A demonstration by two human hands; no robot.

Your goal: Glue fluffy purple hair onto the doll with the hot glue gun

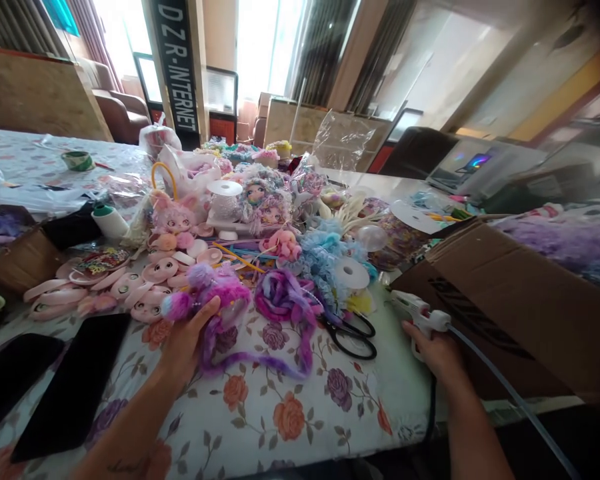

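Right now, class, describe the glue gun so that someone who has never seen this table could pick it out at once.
Find the big cardboard box at the picture's right. By its left side, the right hand holds the glue gun. It is white, with a long pale strand running from its rear, unlike the black-handled scissors nearby.

And now, the fluff (227, 293) is held in the left hand (195, 333), the coil (280, 297) laid on the cloth (260, 437) right of it. Scissors (353, 331) are placed right of the coil; farther right, the glue gun (417, 310) is held in the right hand (440, 353), beside the box (505, 300). Left, doll heads (147, 303) are spread behind slabs (75, 387); behind the fluff, a spool (224, 190) is seen.
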